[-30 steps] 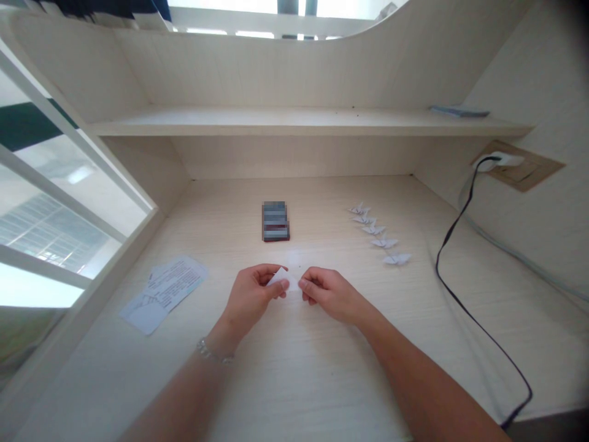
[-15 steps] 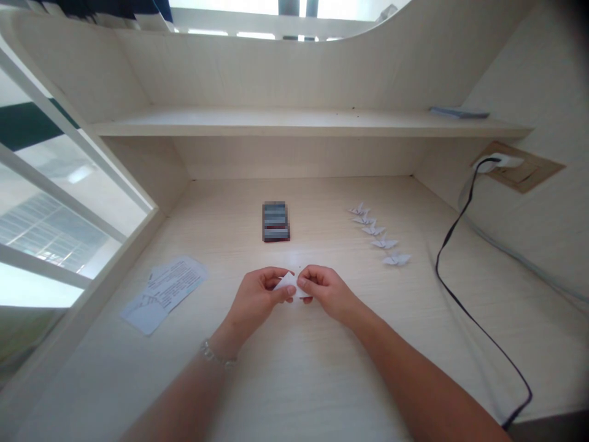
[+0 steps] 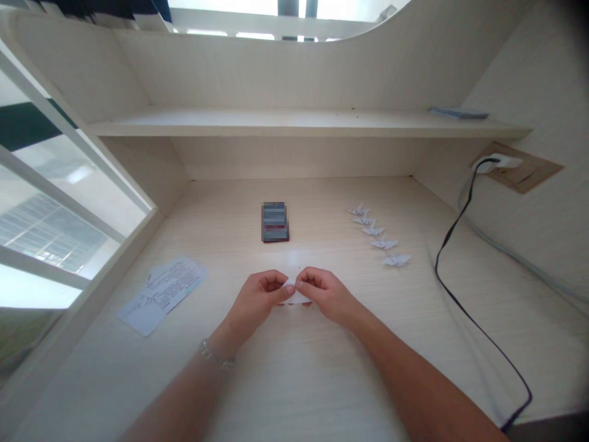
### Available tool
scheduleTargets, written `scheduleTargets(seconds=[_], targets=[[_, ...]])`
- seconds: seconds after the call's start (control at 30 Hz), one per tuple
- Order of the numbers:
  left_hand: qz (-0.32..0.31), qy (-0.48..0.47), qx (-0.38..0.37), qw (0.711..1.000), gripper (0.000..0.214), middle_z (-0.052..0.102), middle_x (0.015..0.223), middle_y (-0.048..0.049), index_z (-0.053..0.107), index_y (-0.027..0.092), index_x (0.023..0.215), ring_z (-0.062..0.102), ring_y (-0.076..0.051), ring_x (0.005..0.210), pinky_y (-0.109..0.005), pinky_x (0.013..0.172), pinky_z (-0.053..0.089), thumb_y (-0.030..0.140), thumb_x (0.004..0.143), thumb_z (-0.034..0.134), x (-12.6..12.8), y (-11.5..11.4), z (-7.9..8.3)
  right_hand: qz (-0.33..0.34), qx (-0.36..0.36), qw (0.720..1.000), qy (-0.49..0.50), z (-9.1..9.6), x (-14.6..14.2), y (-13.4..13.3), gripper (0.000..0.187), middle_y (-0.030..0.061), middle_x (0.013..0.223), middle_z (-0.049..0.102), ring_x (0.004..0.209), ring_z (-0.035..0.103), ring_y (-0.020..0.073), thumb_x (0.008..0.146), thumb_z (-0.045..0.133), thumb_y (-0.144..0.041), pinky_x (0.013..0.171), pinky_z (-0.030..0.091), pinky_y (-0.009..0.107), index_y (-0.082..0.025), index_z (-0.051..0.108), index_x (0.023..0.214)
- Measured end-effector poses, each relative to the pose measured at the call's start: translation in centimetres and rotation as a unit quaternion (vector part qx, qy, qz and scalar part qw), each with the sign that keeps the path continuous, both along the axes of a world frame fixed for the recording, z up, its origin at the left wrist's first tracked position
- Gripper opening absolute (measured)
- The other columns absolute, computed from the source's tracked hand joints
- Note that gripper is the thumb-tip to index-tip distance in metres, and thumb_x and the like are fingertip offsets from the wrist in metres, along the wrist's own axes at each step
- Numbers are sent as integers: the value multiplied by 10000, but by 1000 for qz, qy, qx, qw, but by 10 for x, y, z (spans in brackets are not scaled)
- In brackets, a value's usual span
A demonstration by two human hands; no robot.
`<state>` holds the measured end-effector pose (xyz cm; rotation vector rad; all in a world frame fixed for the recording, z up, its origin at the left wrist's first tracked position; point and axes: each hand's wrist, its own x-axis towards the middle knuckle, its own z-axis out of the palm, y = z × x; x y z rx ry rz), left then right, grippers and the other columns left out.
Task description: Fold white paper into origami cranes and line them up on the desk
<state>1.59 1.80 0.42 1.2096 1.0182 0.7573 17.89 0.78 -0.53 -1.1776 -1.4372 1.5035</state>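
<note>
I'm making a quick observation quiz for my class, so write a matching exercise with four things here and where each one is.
Things:
1. Small white paper
2. Row of folded paper figures
3. Overlapping papers with print
4. Black cable

Places:
A. On the left part of the desk
B. Plugged in at the wall outlet
C. Between the left hand and right hand
D. On the desk, beyond the right hand

Pairs: 1-C, 2-D, 3-A, 4-B

1. We see a pale wood-grain counter (image 3: 216, 209) below a matching shelf (image 3: 304, 120).
2. At our right, a light wall (image 3: 552, 73) carries a wood-coloured socket plate (image 3: 529, 178).
3. At our left, white bars (image 3: 46, 182) slant across.
4. Bright light shows above our curved back panel (image 3: 257, 67).
</note>
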Motion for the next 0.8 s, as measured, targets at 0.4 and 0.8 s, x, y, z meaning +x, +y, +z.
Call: scheduleTargets(seconds=[0.4, 0.8], targets=[[95, 74, 63, 991, 293, 558, 574, 2, 586, 128, 645, 460, -102, 518, -219, 496, 344, 417, 695, 586, -4, 6, -2, 15, 31, 997, -68, 0, 1, -1, 158, 5, 625, 561, 554, 491, 103, 789, 501, -292, 546, 395, 230, -160, 556, 723], [100, 21, 39, 994, 265, 588, 624, -5, 597, 123, 681, 495, -104, 556, -225, 539, 366, 386, 689, 620, -10, 7, -1, -6, 14, 999, -34, 1, 4, 2, 148, 1, 615, 567, 533, 506, 100, 766, 526, -288, 542, 402, 238, -153, 552, 713]])
